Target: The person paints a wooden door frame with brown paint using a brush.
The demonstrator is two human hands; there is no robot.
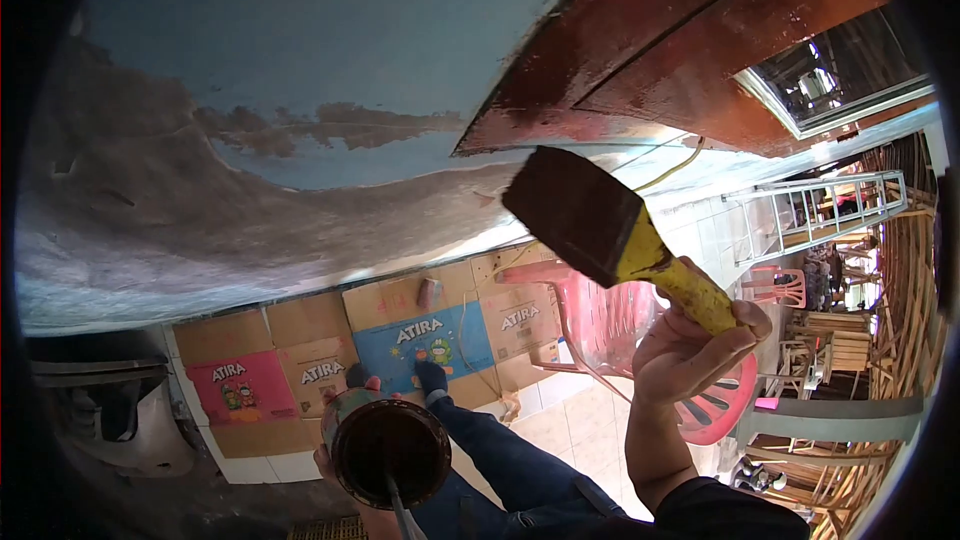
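My right hand (pixel 700 345) is closed around the yellow handle of a wide paintbrush (pixel 572 212). Dark brown paint coats its bristles, which point up and to the left, in front of the blue wall (pixel 330 30). At the bottom, my left hand (pixel 322 462) grips a paint can (pixel 345 420) from the side, mostly hidden behind it. The can's inside is dark, and a thin metal-looking rod (pixel 400 510) leans out over the rim. A glossy reddish-brown wooden panel (pixel 640 50) with a window opening is at the upper right, apart from the brush.
Flattened cardboard (pixel 420 340) covers the tiled floor under my feet, with a small block (pixel 430 293) on it. A red plastic chair (pixel 590 320) stands close by on the right. Farther off are a metal ladder (pixel 830 208), stacked wood (pixel 835 350) and another chair (pixel 775 286).
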